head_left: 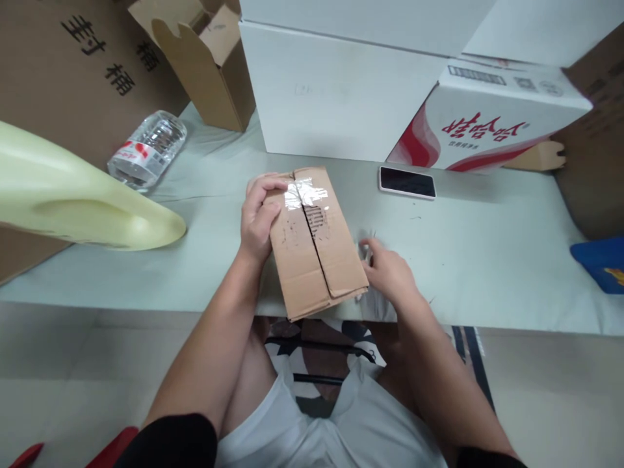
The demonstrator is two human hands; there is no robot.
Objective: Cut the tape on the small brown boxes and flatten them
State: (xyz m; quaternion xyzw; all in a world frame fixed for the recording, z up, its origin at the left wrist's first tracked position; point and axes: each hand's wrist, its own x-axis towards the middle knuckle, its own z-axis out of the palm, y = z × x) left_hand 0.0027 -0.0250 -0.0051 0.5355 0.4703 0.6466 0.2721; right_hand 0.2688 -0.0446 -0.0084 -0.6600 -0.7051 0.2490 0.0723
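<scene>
A small brown cardboard box (314, 244) lies on the pale table (487, 260), its flaps closed and its far end crossed by clear tape. My left hand (258, 218) grips the box's left side, thumb on top and fingers curled over the far corner. My right hand (387, 270) rests at the box's right side with fingers curled around something small and pale that I cannot make out.
A black phone (407, 182) lies face up behind the box. A plastic water bottle (149, 149) lies on its side at the left, near a pale yellow moulded object (73, 195). White cartons (341, 84), a red-printed carton (487, 123) and brown boxes (209, 65) line the back. A blue item (602, 260) sits at the right edge.
</scene>
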